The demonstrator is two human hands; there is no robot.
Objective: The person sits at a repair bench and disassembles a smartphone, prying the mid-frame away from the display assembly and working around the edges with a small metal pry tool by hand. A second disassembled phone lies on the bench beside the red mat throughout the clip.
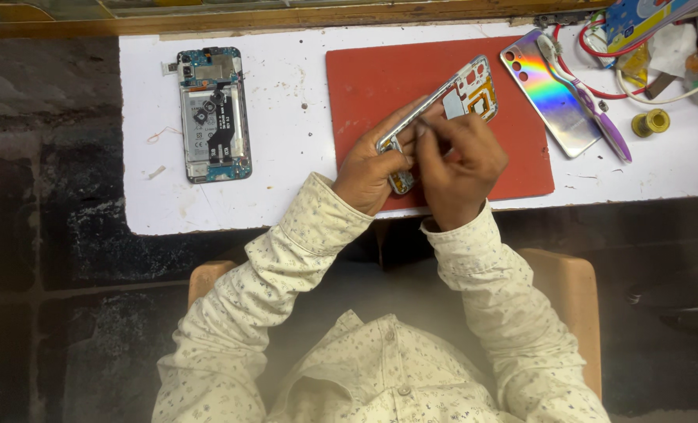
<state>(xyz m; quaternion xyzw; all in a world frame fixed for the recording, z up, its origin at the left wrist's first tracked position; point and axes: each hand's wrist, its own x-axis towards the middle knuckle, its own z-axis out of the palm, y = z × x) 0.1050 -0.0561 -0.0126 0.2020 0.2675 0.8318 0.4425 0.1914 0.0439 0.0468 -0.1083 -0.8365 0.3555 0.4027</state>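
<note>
Hands (419,160) on phone frame (451,106) — red mat (365,86)

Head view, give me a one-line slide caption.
Both hands, left hand and right hand, work on a phone frame over a red mat.

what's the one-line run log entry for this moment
left hand holds phone frame | right hand works thin tool on it | over red mat | opened phone lies apart at left

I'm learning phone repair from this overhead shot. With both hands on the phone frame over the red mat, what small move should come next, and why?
Probably keep the left hand steady on the phone frame and ease the thin tool in the right hand along the lower edge: the tip sits there, and the frame is lifted off the red mat.
</note>
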